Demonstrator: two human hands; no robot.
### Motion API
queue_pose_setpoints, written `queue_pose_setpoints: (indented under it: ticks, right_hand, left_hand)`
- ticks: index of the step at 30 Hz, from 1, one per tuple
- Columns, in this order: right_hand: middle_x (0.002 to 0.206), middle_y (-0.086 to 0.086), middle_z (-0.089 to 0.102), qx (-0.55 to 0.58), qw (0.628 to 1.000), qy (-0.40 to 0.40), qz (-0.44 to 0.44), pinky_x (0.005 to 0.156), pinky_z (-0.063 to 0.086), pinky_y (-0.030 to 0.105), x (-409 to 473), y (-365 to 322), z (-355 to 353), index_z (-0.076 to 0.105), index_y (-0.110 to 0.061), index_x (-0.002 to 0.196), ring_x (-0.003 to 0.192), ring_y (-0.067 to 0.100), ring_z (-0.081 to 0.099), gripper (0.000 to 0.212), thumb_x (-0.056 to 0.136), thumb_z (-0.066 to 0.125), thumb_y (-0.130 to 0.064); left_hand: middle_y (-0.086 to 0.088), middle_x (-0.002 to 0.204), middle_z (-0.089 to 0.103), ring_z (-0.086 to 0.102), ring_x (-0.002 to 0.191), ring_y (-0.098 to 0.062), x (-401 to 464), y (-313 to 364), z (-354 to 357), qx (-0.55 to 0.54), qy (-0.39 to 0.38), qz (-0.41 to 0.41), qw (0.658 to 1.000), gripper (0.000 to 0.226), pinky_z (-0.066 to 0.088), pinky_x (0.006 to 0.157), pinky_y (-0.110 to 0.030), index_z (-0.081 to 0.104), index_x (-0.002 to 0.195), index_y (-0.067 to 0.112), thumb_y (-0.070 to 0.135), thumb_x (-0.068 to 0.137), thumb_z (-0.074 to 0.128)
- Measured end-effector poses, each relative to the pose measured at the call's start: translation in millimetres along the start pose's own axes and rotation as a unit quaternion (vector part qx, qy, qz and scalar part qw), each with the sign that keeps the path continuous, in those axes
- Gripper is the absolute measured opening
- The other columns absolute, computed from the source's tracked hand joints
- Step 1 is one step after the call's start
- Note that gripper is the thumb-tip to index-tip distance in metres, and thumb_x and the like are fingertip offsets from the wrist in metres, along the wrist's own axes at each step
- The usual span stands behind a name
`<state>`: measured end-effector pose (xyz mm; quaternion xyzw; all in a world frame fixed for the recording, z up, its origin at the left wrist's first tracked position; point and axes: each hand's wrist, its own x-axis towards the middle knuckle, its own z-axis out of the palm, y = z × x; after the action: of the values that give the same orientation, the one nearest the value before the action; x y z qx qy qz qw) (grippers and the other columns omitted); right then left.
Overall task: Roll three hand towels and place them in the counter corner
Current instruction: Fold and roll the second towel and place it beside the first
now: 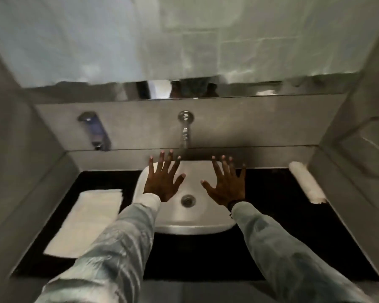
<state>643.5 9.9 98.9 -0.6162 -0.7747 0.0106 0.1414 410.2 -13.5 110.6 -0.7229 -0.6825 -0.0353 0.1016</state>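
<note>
A flat folded white towel [87,221] lies on the black counter [282,226] at the left, partly under my left sleeve. A rolled white towel [306,182] lies along the right wall, reaching into the back right corner. My left hand [163,179] and my right hand [225,182] hover palm-down over the white sink [195,226], fingers spread, holding nothing. Both hands are well apart from either towel.
A chrome tap [185,130] juts from the back wall above the basin. A soap dispenser [95,131] is mounted at the back left. Grey walls close in both sides of the counter. A mirror [184,40] fills the wall above.
</note>
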Motion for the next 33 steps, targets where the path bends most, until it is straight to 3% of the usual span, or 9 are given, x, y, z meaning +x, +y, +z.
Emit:
queue_pose_setpoints:
  ticks: [2, 6, 12, 15, 20, 25, 28, 31, 33]
  right_hand:
    - [0.167, 0.005, 0.003, 0.005, 0.996, -0.034, -0.077, 0.119, -0.001, 0.066, -5.5, -95.5, 26.8, -0.004, -0.037, 0.155, 0.155, 0.028, 0.0, 0.088, 0.084, 0.022, -0.081]
    - [0.167, 0.005, 0.008, 0.011, 0.993, -0.046, -0.107, 0.119, 0.0, 0.067, -7.7, -138.3, 44.6, -0.002, -0.038, 0.156, 0.155, 0.03, 0.005, 0.087, 0.084, 0.022, -0.082]
    - [0.167, 0.004, 0.009, 0.024, 0.975, -0.113, -0.192, 0.12, 0.0, 0.065, 14.0, -285.4, 115.1, -0.003, -0.038, 0.155, 0.155, 0.027, 0.005, 0.089, 0.082, 0.022, -0.082]
    - [0.167, 0.002, 0.007, 0.023, 0.966, -0.168, -0.196, 0.122, -0.001, 0.061, 36.2, -343.6, 168.0, -0.004, -0.036, 0.156, 0.155, 0.025, 0.003, 0.09, 0.083, 0.03, -0.078]
    - [0.164, 0.005, 0.021, 0.035, 0.96, -0.254, -0.114, 0.124, 0.008, 0.056, 81.3, -406.3, 244.4, 0.005, -0.028, 0.157, 0.153, 0.025, 0.015, 0.087, 0.089, 0.047, -0.061]
    - [0.161, 0.006, 0.03, 0.024, 0.95, -0.297, -0.088, 0.123, 0.017, 0.054, 118.7, -423.9, 282.2, 0.01, -0.025, 0.157, 0.151, 0.026, 0.024, 0.083, 0.09, 0.055, -0.047]
    - [0.162, 0.004, 0.028, 0.016, 0.939, -0.33, -0.094, 0.122, 0.018, 0.054, 134.7, -427.4, 291.1, 0.007, -0.028, 0.157, 0.151, 0.025, 0.023, 0.091, 0.087, 0.062, -0.048]
    - [0.161, 0.002, 0.03, 0.019, 0.931, -0.349, -0.111, 0.122, 0.02, 0.054, 143.4, -431.9, 288.5, 0.008, -0.033, 0.156, 0.15, 0.025, 0.026, 0.098, 0.082, 0.07, -0.044]
    - [0.159, 0.001, 0.034, 0.006, 0.925, -0.357, -0.127, 0.121, 0.022, 0.054, 145.7, -435.3, 284.2, 0.016, -0.035, 0.155, 0.149, 0.025, 0.029, 0.096, 0.079, 0.074, -0.042]
  left_hand:
    - [-0.004, 0.166, -0.004, -0.007, 0.152, -0.03, -57.3, -85.4, 3.2, 0.006, -0.015, -0.087, 0.996, 0.067, 0.001, 0.119, -0.064, 0.003, 0.154, 0.03, 0.06, 0.096, 0.016]
    - [-0.003, 0.166, -0.003, -0.007, 0.152, -0.029, -83.8, -121.3, 7.2, -0.023, -0.07, -0.123, 0.99, 0.065, -0.001, 0.12, -0.062, 0.006, 0.154, 0.03, 0.059, 0.096, 0.016]
    - [-0.003, 0.166, -0.004, -0.005, 0.153, -0.028, -162.7, -253.4, 73.1, -0.025, -0.155, -0.206, 0.966, 0.067, 0.001, 0.122, -0.058, 0.006, 0.154, 0.028, 0.059, 0.097, 0.021]
    - [0.001, 0.165, -0.009, -0.005, 0.153, -0.025, -172.9, -320.3, 122.3, -0.056, -0.208, -0.217, 0.952, 0.067, 0.003, 0.122, -0.057, 0.003, 0.155, 0.03, 0.06, 0.097, 0.021]
    - [-0.001, 0.164, -0.015, -0.013, 0.152, -0.027, -137.2, -404.9, 196.9, -0.109, -0.277, -0.189, 0.936, 0.07, -0.002, 0.125, -0.05, -0.008, 0.154, 0.024, 0.054, 0.1, 0.025]
    - [-0.011, 0.163, 0.015, 0.014, 0.15, -0.031, -79.1, -438.4, 226.1, -0.222, -0.226, -0.164, 0.934, 0.072, 0.016, 0.124, -0.045, 0.009, 0.155, 0.013, 0.027, 0.097, 0.051]
    - [-0.017, 0.15, 0.041, 0.039, 0.138, -0.034, -53.5, -450.0, 230.4, -0.319, -0.178, -0.2, 0.909, 0.063, 0.035, 0.114, -0.047, 0.033, 0.148, 0.012, 0.013, 0.091, 0.059]
    - [-0.02, 0.115, 0.068, 0.063, 0.111, -0.034, -41.0, -459.3, 229.0, -0.358, -0.169, -0.168, 0.903, 0.027, 0.052, 0.094, -0.042, 0.072, 0.11, 0.005, 0.007, 0.084, 0.067]
    - [-0.019, 0.1, 0.074, 0.07, 0.096, -0.03, -38.4, -466.2, 222.4, -0.403, -0.192, -0.171, 0.878, 0.018, 0.056, 0.084, -0.038, 0.077, 0.096, 0.003, 0.005, 0.079, 0.075]
